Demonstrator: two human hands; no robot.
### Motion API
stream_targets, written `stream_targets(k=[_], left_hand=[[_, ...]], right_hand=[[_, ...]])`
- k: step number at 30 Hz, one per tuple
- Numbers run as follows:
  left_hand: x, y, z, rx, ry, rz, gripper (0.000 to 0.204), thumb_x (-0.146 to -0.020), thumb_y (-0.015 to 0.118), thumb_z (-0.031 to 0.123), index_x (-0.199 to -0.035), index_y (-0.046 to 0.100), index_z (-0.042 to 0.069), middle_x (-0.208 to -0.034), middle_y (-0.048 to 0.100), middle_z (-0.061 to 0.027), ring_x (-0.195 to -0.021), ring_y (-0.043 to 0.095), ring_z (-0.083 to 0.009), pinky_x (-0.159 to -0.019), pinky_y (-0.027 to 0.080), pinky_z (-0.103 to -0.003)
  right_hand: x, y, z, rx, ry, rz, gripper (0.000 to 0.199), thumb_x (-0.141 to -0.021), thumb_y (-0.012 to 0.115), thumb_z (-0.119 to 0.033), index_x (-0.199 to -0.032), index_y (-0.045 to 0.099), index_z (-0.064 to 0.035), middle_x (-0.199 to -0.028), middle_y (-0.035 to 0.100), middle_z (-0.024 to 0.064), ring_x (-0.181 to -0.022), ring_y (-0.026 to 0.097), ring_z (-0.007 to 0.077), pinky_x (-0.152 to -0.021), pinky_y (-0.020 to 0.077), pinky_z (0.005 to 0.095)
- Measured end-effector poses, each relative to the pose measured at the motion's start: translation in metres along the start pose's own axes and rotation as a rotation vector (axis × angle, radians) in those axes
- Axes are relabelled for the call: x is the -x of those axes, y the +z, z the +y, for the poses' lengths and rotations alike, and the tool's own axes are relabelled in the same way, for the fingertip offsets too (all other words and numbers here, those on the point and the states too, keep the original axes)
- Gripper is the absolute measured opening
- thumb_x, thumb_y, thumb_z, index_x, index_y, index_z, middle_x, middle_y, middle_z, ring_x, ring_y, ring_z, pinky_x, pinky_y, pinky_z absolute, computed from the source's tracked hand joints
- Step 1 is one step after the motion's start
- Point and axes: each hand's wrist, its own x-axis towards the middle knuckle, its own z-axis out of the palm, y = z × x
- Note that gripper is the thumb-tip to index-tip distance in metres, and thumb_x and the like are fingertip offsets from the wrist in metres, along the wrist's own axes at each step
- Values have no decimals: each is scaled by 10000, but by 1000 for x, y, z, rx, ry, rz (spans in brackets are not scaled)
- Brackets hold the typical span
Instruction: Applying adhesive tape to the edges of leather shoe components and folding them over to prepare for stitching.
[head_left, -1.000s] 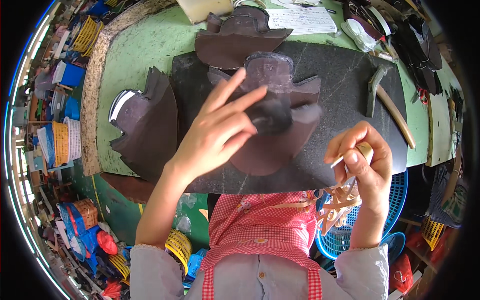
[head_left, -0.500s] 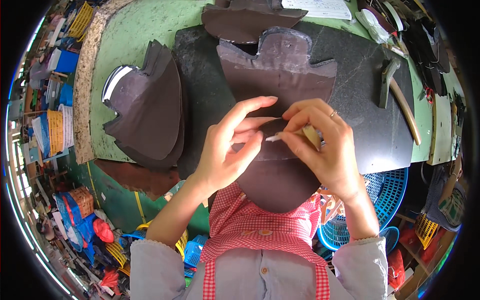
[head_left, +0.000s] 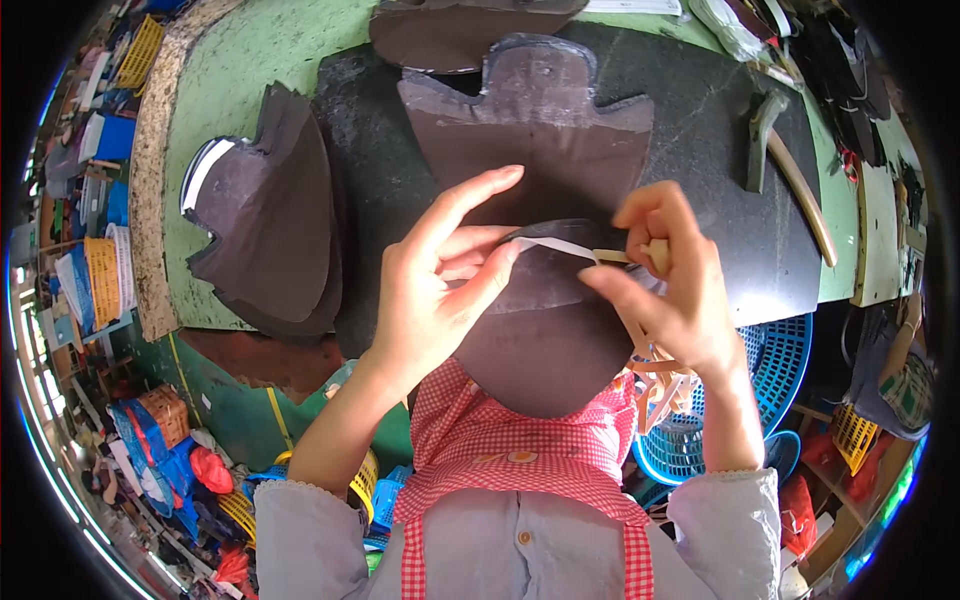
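Over the table's near edge, my left hand (head_left: 420, 285) pinches a dark brown rounded sheet piece (head_left: 545, 350) at its upper edge, thumb in front and index finger raised. One end of a narrow white strip (head_left: 558, 246) lies at that thumb tip. The strip stretches right to a tan strip (head_left: 612, 256), and my right hand (head_left: 690, 290) is closed on this, its fingers curled round a bunched, pale part. Just beyond my hands, a stack of similar brown pieces (head_left: 535, 140) with a notched tab lies on a black slab (head_left: 690, 130).
More brown pieces (head_left: 275, 220) lie at the left, others (head_left: 460, 35) at the far edge. A hammer (head_left: 790, 165) with a wooden handle rests at the slab's right. Below the table's right edge stands a blue basket (head_left: 775, 375) with tan scraps (head_left: 665, 395). Yellow and blue baskets crowd the left.
My right hand has moved right, away from my left, drawing the strip out into a longer visible span. My left hand still grips the brown piece; the whole view has shifted slightly.
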Motion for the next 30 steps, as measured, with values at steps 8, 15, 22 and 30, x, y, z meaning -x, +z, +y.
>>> stream_targets(k=[8,15,22,30], left_hand=[[-7,2,21,-163,-155,-127,501,-900,593,-68,-1388,500,-1,-1166,652,-90,-953,646,-93,-796,508,-203],[-18,25,10,-573,154,-108,173,-842,730,21,-1009,699,-13,-826,639,-84,-739,665,-161,-645,495,-251],[-6,31,18,-501,174,-59,136,-824,717,-2,-954,681,5,-777,591,-101,-668,618,-216,-596,470,-308],[-3,-114,74,-1444,286,689,592,-877,746,239,-1387,516,45,-1366,528,-168,-1288,483,-297,-1081,380,-435]], right_hand=[[-4,12,10,24,114,115,186,-842,756,-193,-860,653,-39,-749,659,122,-651,651,268,-631,507,359],[5,4,14,-65,44,73,185,-844,744,-212,-863,648,-55,-774,668,105,-709,671,275,-660,519,359],[4,22,16,-59,-6,194,156,-814,717,-156,-858,610,-50,-753,647,116,-719,683,264,-667,535,359],[26,-40,21,-825,-20,188,162,-984,560,-201,-971,525,-43,-1062,667,151,-1044,610,217,-928,444,335]])
